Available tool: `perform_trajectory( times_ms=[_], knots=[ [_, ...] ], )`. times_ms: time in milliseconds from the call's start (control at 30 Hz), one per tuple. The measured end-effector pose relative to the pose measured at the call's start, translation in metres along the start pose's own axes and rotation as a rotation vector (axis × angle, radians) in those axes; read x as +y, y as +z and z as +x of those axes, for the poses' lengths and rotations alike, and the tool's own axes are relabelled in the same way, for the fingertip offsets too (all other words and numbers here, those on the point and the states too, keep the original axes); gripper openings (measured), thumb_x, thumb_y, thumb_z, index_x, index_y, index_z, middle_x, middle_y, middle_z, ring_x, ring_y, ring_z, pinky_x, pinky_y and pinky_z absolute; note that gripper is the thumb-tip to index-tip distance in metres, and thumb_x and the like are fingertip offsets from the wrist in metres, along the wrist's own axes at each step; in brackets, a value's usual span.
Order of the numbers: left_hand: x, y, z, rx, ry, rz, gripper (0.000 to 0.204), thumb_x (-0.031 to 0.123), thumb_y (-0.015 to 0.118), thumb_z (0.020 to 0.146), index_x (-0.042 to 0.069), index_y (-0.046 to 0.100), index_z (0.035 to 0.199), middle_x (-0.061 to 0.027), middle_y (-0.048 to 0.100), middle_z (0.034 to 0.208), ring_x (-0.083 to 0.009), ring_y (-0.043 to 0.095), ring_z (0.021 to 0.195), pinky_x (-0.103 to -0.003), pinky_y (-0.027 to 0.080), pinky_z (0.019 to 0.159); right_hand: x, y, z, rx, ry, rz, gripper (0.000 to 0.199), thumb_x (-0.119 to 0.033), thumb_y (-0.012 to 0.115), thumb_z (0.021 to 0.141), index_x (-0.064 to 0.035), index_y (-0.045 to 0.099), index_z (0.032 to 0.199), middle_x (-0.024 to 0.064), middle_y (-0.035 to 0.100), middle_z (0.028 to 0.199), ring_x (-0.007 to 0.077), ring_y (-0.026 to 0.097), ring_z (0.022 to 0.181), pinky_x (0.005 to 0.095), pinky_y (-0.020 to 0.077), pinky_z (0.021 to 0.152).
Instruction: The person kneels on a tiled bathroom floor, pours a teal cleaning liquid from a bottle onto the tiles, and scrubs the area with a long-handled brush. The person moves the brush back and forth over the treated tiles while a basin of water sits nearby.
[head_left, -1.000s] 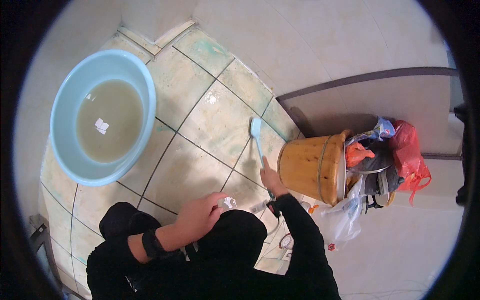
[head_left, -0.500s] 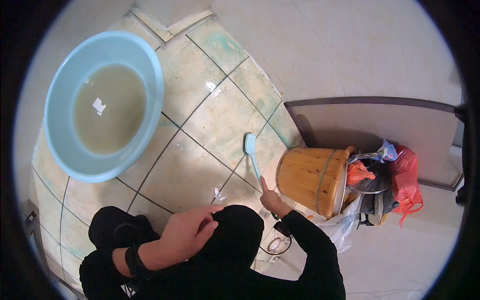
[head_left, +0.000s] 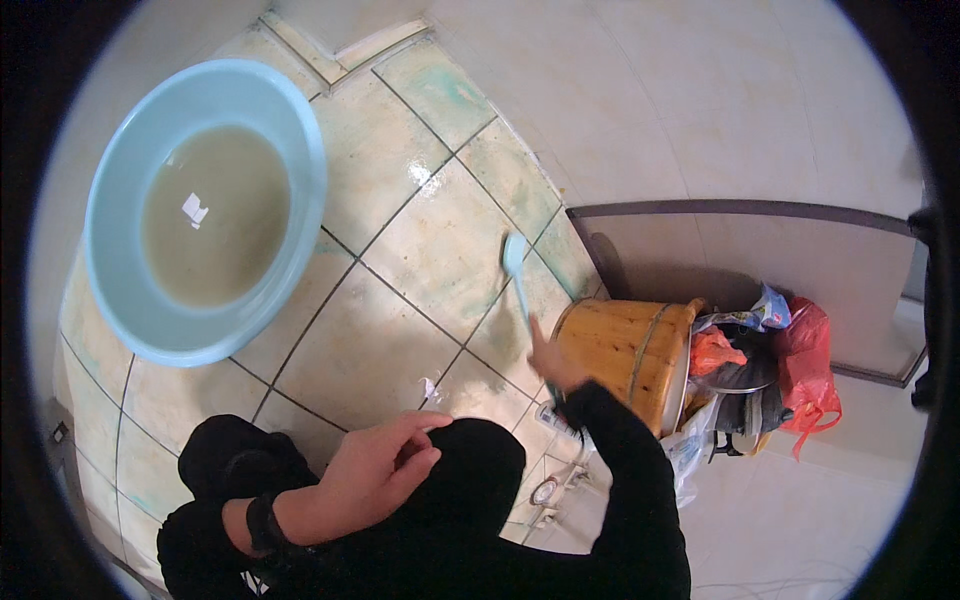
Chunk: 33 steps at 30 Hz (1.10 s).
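My right hand [head_left: 553, 362] is closed round the handle of a long, light blue scrub brush [head_left: 515, 256]. The brush head meets the tiled floor [head_left: 345, 330] ahead of the hand, left of a wooden bucket [head_left: 618, 350]. Its bristles are hidden underneath. My left hand [head_left: 375, 465] rests by my bent knee, holding nothing, with the thumb apart from the loosely curled fingers. Far to the left stands a big light blue basin [head_left: 200, 345] with cloudy, brownish water in it.
Bags and dark items spill from the tipped bucket's mouth, among them a red plastic bag [head_left: 805, 350]. A wall [head_left: 680, 130] rises behind, with a grey-framed panel [head_left: 740, 235] by the bucket. A small white scrap [head_left: 429, 388] lies on the tiles.
My right hand has pushed the brush forward and slightly right across the tiles. A white bottle-like item on the floor behind that hand shows more now. My left hand has barely moved.
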<state>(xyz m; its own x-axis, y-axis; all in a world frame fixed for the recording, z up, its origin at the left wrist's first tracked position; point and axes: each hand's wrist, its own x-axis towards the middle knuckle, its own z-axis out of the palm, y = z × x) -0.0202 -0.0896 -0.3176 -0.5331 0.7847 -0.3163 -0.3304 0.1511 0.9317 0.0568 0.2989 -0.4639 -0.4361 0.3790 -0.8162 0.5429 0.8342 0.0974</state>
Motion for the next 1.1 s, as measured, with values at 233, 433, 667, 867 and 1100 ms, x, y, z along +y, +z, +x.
perform_trajectory(
  times_ms=[233, 433, 667, 867, 1100],
  knots=[
    [-0.001, -0.004, -0.002, 0.026, -0.052, -0.031, 0.033, 0.010, 0.057, 0.084, 0.007, 0.052, 0.117, -0.0056, 0.058, 0.076, -0.0136, 0.056, 0.065, -0.027, 0.048, 0.062, -0.015, 0.026, 0.014, 0.017, -0.099, 0.026, 0.087, -0.001, 0.045, 0.074, -0.0109, -0.011, 0.141, 0.0302, 0.057, 0.072, 0.0398, 0.060, 0.066, 0.0474, 0.0466, 0.060],
    [-0.003, -0.008, 0.002, 0.048, -0.051, -0.086, 0.032, 0.008, 0.055, 0.084, 0.005, 0.053, 0.115, -0.0033, 0.056, 0.074, -0.0106, 0.055, 0.066, -0.025, 0.047, 0.062, -0.021, 0.018, 0.027, 0.183, -0.177, 0.054, 0.085, 0.000, 0.046, 0.073, -0.0108, -0.002, 0.142, 0.0293, 0.058, 0.072, 0.0421, 0.058, 0.067, 0.0498, 0.0456, 0.060],
    [-0.008, -0.002, 0.005, 0.054, -0.145, -0.006, 0.030, 0.006, 0.053, 0.084, 0.005, 0.053, 0.115, -0.0011, 0.055, 0.072, -0.0085, 0.054, 0.066, -0.024, 0.046, 0.062, 0.018, 0.084, 0.028, 0.221, -0.043, 0.167, 0.091, -0.005, 0.048, 0.073, -0.0117, -0.013, 0.141, 0.0289, 0.060, 0.076, 0.0412, 0.061, 0.071, 0.0497, 0.0461, 0.065],
    [-0.013, 0.013, 0.006, 0.001, -0.063, -0.073, 0.029, 0.005, 0.054, 0.083, 0.005, 0.054, 0.112, -0.0058, 0.059, 0.073, -0.0118, 0.056, 0.064, -0.025, 0.046, 0.060, 0.099, 0.123, 0.012, 0.295, 0.203, 0.373, 0.090, -0.007, 0.050, 0.073, -0.0060, -0.011, 0.140, 0.0301, 0.060, 0.077, 0.0405, 0.061, 0.069, 0.0495, 0.0478, 0.063],
    [-0.014, 0.027, 0.009, 0.005, -0.165, 0.002, 0.029, 0.004, 0.052, 0.084, 0.004, 0.053, 0.113, -0.0034, 0.055, 0.073, -0.0100, 0.054, 0.064, -0.024, 0.046, 0.060, 0.082, 0.198, -0.072, -0.082, 0.238, 0.422, 0.091, -0.002, 0.047, 0.073, -0.0090, -0.015, 0.140, 0.0321, 0.057, 0.070, 0.0420, 0.060, 0.068, 0.0495, 0.0459, 0.060]
  ],
)
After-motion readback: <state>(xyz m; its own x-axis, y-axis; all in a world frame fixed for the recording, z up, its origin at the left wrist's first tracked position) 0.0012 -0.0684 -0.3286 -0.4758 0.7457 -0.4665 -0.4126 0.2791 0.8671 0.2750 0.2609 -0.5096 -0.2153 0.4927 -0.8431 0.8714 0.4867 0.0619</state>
